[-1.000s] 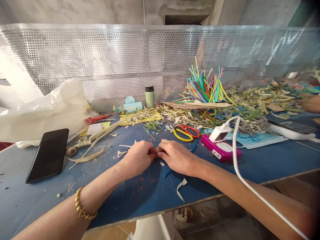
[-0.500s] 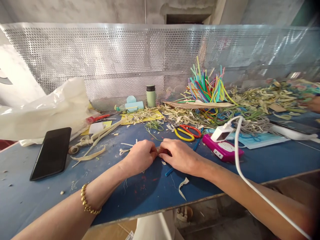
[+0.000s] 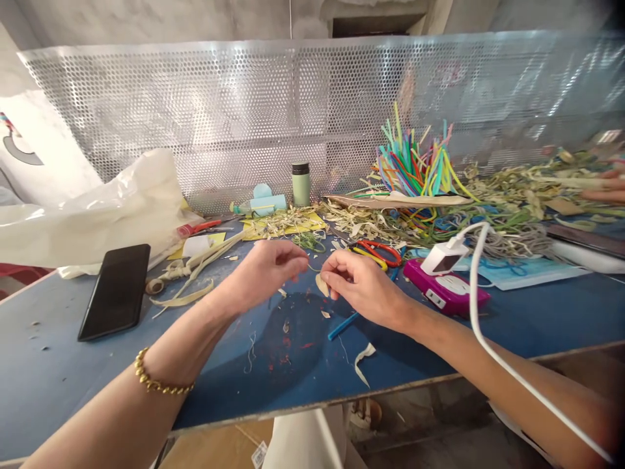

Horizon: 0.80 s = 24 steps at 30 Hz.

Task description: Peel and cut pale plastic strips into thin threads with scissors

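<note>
Over the middle of the blue table [image 3: 215, 384], my right hand [image 3: 364, 286] pinches a small pale piece of dried leaf [image 3: 322, 284] between thumb and fingers. From there a thin greenish strand [image 3: 314, 268] runs across the small gap to my left hand [image 3: 263, 273], whose thumb and forefinger are closed on its end. Below my right hand lies a blue stick [image 3: 342, 326]. Red- and yellow-handled scissors [image 3: 383, 253] rest just behind it, partly hidden. A curled pale strip [image 3: 364, 365] is near the front edge.
At left are a black phone [image 3: 114, 293] and a plastic bag [image 3: 122, 215]. Colourful pipe cleaners [image 3: 415, 166], heaped dried strips [image 3: 517, 189] and a green bottle [image 3: 301, 185] stand behind. A purple power adapter [image 3: 446, 290] with a white cable lies right. Another person's hand [image 3: 605, 189] shows far right.
My hands have come apart slightly, and my left hand has risen and moved back. The leaf piece and strand now show between them. The view has shifted a little.
</note>
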{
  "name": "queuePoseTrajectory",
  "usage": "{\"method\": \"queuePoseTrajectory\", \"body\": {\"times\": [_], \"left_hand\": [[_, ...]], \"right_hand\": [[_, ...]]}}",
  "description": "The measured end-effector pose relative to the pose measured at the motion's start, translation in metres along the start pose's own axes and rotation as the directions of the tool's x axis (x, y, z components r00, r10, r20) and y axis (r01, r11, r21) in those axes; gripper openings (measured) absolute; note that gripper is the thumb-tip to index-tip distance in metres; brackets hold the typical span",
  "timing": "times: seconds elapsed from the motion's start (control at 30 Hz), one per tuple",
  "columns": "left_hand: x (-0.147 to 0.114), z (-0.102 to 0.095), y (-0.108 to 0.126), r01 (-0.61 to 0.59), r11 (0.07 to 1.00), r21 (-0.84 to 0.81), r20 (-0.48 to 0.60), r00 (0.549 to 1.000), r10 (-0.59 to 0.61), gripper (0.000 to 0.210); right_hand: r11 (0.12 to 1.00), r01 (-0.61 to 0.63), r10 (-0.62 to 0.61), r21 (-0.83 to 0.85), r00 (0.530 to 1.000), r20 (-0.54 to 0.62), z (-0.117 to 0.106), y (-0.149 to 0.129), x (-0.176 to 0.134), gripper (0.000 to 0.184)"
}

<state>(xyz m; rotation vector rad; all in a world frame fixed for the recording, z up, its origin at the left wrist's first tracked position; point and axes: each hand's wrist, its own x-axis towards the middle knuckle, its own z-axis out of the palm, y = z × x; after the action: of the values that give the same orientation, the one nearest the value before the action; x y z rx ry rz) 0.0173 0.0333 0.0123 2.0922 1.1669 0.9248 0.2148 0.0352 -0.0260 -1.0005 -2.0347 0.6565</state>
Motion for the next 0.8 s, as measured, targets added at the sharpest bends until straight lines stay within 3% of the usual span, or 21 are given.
{"method": "queuePoseTrajectory", "body": {"times": [0.13, 0.37, 0.53, 0.63, 0.73, 0.8], "left_hand": [[-0.002, 0.019, -0.004, 0.106, 0.986, -0.126, 0.119, 0.989, -0.091, 0.013], [-0.002, 0.030, -0.012, 0.126, 0.985, -0.115, 0.101, 0.988, -0.115, 0.009], [-0.003, 0.034, -0.008, 0.207, 0.959, -0.194, 0.150, 0.972, -0.179, 0.008], [-0.002, 0.041, -0.011, 0.196, 0.980, 0.027, 0.084, 0.977, -0.198, 0.009], [-0.002, 0.046, -0.015, 0.093, 0.937, 0.338, 0.018, 0.994, -0.106, 0.023], [-0.003, 0.046, -0.016, 0.020, 0.893, 0.449, 0.030, 0.999, -0.037, 0.028]], "right_hand": [[0.998, -0.051, 0.049, 0.047, 0.997, 0.053, 0.000, -0.001, 0.000, 0.009], [0.997, -0.064, 0.066, -0.034, 0.995, 0.068, 0.002, 0.001, 0.002, 0.009], [0.997, -0.041, 0.044, -0.064, 0.998, 0.048, 0.003, 0.002, 0.002, 0.009], [0.973, -0.041, 0.046, -0.229, 0.999, 0.015, 0.007, 0.004, 0.001, 0.009], [0.883, 0.003, 0.016, -0.470, 0.999, 0.037, 0.009, 0.008, 0.000, 0.010], [0.819, 0.069, -0.027, -0.569, 0.996, 0.082, 0.009, 0.009, -0.001, 0.010]]}}
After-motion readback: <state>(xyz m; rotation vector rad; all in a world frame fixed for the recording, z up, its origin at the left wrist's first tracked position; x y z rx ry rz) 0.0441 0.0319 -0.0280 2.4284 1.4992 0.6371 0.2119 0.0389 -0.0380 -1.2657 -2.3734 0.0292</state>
